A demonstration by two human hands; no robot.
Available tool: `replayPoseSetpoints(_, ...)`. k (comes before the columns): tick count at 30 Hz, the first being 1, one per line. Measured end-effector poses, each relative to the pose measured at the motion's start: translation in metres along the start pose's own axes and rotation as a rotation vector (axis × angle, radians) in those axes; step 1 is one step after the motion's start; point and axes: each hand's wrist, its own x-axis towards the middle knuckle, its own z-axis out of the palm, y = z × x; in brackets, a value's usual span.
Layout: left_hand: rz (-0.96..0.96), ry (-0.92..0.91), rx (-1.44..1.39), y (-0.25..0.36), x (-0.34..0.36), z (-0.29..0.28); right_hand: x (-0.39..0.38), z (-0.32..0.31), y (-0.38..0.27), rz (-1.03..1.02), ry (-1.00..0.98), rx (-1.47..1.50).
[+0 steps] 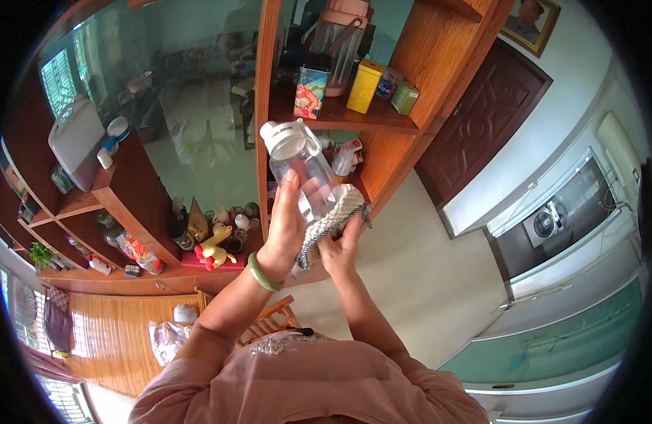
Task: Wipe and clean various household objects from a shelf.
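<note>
My left hand (286, 230) is closed around a clear plastic water bottle (305, 177) with a white lid and carrying loop. The bottle is tilted, its lid pointing up and to the left. Against its lower end lies a cream knitted cloth (334, 220) with a dark-edged border. My right hand (342, 249) grips this cloth from the right, its fingers partly hidden by the folds. A green bangle (263, 273) circles my left wrist.
A wooden shelf unit (407, 85) stands just ahead, holding a yellow tin (365, 86), a patterned box (311, 92) and a tall jug (338, 53). Bottles and a yellow plush toy (214, 246) sit lower left. A wooden chair (269, 318) is near my left elbow.
</note>
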Motion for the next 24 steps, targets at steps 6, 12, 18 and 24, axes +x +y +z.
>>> replayPoseSetpoints(6,-0.147,-0.013,-0.102,0.003,-0.002,-0.004,0.021,-0.03,-0.01,-0.095,-0.048,-0.181)
replayPoseSetpoints(12,-0.312,-0.126,-0.319,0.002,-0.001,0.004,0.023,-0.023,-0.016,0.075,0.279,0.156)
replayPoseSetpoints(18,-0.394,-0.197,-0.404,-0.004,-0.011,0.022,0.029,0.0,-0.069,-0.418,-0.122,-0.931)
replayPoseSetpoints(24,0.235,-0.077,0.243,-0.003,-0.019,0.034,0.058,-0.017,-0.078,0.176,-0.079,-0.166)
